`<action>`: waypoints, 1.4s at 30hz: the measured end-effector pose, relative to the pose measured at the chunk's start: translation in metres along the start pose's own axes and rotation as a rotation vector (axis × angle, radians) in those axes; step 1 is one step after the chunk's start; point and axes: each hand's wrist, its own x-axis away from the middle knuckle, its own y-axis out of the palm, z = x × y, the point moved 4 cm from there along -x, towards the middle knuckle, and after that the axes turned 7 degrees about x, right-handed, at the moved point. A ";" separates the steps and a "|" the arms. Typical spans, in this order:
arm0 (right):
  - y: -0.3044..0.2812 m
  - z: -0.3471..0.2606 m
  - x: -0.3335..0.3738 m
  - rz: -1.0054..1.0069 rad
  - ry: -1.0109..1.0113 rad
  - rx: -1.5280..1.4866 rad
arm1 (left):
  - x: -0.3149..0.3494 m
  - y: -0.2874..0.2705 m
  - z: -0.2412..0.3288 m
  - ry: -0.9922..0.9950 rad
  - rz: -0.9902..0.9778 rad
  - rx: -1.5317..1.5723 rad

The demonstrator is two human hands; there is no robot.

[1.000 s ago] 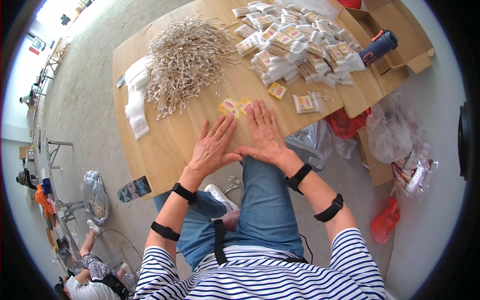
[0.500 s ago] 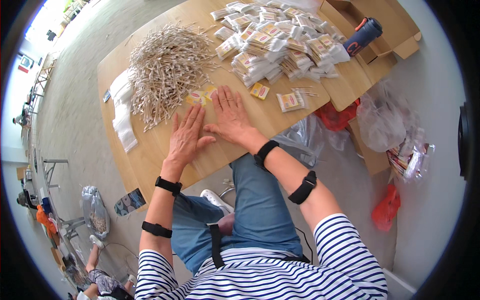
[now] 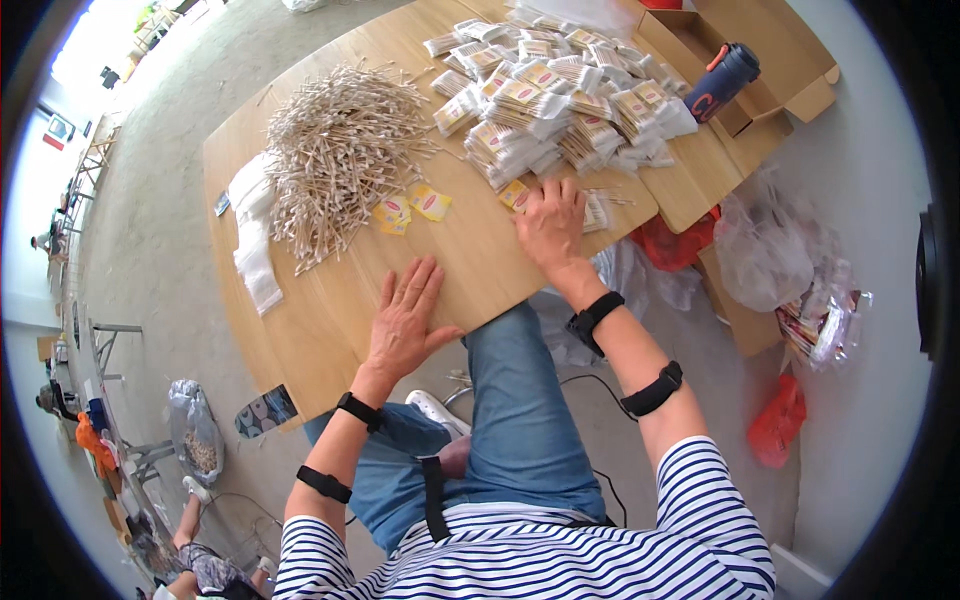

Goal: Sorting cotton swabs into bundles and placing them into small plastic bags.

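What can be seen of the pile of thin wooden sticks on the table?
The pile of wooden sticks is a loose, tangled heap of thin pale sticks, spread on the far left part of the wooden table. Strays trail from its edges. White plastic bags lie along its left side; small yellow packets sit at its near right edge. Neither hand touches it.

The tabletop is pale honey wood. Just beyond the left grip lie yellow sachets with red ovals, and further off a heap of tan sticks. By the right grip sit clear packets with yellow-and-red labels. The shirt is navy-and-white striped, the jeans blue.
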 end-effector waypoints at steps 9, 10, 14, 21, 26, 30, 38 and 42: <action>0.019 -0.061 -0.006 -0.026 -0.028 -0.069 | 0.000 -0.002 0.002 -0.027 -0.013 -0.012; 0.024 -0.064 -0.008 -0.072 -0.014 -0.038 | 0.000 -0.002 0.002 -0.024 -0.016 -0.013; 0.037 -0.079 -0.018 -0.103 -0.013 -0.021 | 0.000 -0.003 0.002 -0.028 -0.013 0.009; 0.025 -0.077 -0.024 0.032 -0.002 -0.201 | -0.001 -0.003 0.004 -0.035 -0.014 -0.010; -0.036 0.005 0.019 -0.070 -0.025 -0.165 | -0.001 -0.001 0.003 -0.024 -0.013 0.004; -0.046 0.073 0.034 0.033 0.014 -0.098 | -0.003 -0.003 0.006 -0.016 -0.004 -0.007; -0.025 0.070 0.029 -0.019 -0.234 0.002 | -0.003 -0.003 0.007 -0.025 -0.014 -0.020; -0.017 0.039 0.027 0.211 -0.381 -0.029 | 0.000 -0.001 0.005 -0.048 -0.025 -0.032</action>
